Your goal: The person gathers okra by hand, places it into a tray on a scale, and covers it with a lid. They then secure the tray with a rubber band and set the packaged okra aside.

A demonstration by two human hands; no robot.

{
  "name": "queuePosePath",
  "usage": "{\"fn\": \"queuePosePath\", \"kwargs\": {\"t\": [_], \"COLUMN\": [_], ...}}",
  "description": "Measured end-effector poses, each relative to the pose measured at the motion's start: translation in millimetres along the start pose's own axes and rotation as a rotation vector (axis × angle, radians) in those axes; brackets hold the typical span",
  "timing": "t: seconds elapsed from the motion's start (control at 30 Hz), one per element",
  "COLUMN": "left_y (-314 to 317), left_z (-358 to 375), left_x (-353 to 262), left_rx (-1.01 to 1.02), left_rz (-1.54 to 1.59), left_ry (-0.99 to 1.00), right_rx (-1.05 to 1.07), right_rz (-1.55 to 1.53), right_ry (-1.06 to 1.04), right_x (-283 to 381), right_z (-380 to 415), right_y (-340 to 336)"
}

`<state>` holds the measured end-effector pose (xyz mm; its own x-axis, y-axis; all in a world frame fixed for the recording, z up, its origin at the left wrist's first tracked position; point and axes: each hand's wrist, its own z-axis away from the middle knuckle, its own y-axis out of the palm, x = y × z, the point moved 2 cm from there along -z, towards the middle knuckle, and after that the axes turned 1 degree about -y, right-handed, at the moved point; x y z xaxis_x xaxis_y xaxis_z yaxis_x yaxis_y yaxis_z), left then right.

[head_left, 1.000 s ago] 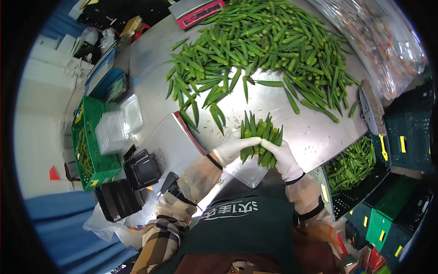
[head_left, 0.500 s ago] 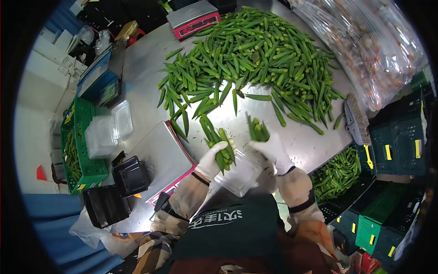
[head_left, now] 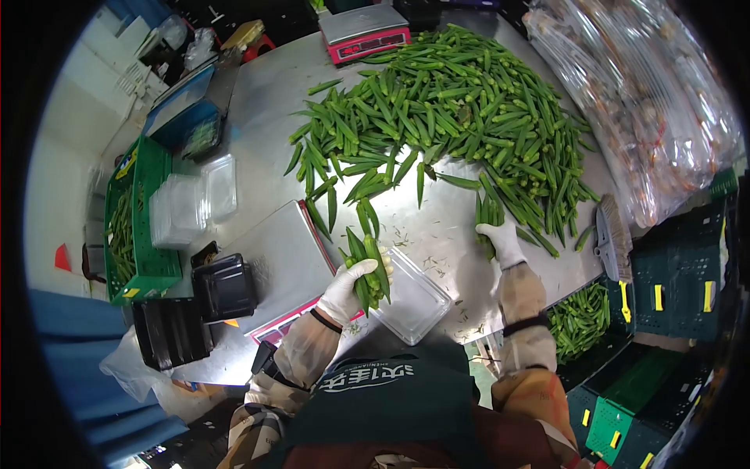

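Observation:
My left hand [head_left: 342,292], in a white glove, is closed round a bunch of okra [head_left: 368,273] just left of an empty clear plastic tray [head_left: 414,301]. My right hand [head_left: 505,241], also gloved, is wrapped round a smaller bunch of okra [head_left: 489,217] at the front right edge of the large okra pile [head_left: 469,102]. Both bunches point away from me, and the gloves hide part of each. A few loose okra pods lie between the left bunch and the pile.
Left of my left hand is a flat scale [head_left: 273,258]; another scale [head_left: 366,39] stands behind. Black trays [head_left: 224,287], clear containers [head_left: 178,211] and a green crate [head_left: 152,262] are at left. A brush [head_left: 613,234], plastic bags [head_left: 641,102] and dark crates [head_left: 672,266] are at right.
My right hand has moved right and away from the clear tray, towards the pile, with okra still in it. My left hand has shifted slightly left with its bunch. The camera view has shifted.

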<state>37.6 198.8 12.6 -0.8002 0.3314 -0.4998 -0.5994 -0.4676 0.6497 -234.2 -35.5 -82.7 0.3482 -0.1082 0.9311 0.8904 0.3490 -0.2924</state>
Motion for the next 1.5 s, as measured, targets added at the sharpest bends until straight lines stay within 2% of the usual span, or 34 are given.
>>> {"fn": "queuePosePath", "kwargs": {"t": [0.03, 0.1, 0.17, 0.2, 0.33, 0.43, 0.47, 0.57, 0.7, 0.83, 0.97, 1.17, 1.3, 1.4, 1.5], "left_y": [-1, -3, -1, -2, -7, -34, -42, -62, -82, -103, -124, -149, -162, -172, -181], "left_z": [4, 15, 23, 28, 57, 73, 81, 101, 133, 156, 183, 211, 221, 229, 238], "left_x": [0, 0, -2, -4, -19, -17, -16, -22, -36, -53, -64, -81, -90, -96, -106], "left_rx": [0.024, 0.086, 0.162, 0.202, 0.264, 0.247, 0.202, 0.298, 0.28, 0.291, 0.279, 0.295, 0.299, 0.29, 0.305], "left_rz": [0.034, 0.11, 0.192, 0.19, 0.02, 0.238, 0.219, 0.382, 0.554, 0.646, 0.709, 0.767, 0.797, 0.804, 0.836], "left_ry": [0.003, 0.012, 0.03, 0.031, 0.064, -0.007, 0.038, 0.019, 0.011, 0.097, 0.177, 0.268, 0.295, 0.317, 0.366], "right_rx": [0.126, 0.341, 0.586, 0.667, 0.718, 0.695, 0.721, 0.951, 1.002, 1.027, 1.151, 1.186, 1.228, 1.274, 1.317], "right_rz": [-0.253, -0.754, -1.111, -1.126, -0.794, -0.68, -0.744, -0.853, -0.95, -1.031, -1.104, -1.091, -0.97, -0.973, -0.883], "right_ry": [0.144, 0.279, 0.298, 0.278, 0.434, 0.346, 0.328, 0.382, 0.439, 0.578, 0.667, 0.708, 0.67, 0.727, 0.629], "right_x": [12, 45, 64, 63, 91, 112, 124, 134, 150, 154, 175, 187, 196, 202, 224], "right_z": [11, 52, 86, 96, 137, 158, 166, 177, 192, 196, 205, 211, 211, 209, 210], "right_y": [6, 29, 64, 78, 124, 154, 162, 184, 213, 239, 263, 300, 320, 340, 358]}}
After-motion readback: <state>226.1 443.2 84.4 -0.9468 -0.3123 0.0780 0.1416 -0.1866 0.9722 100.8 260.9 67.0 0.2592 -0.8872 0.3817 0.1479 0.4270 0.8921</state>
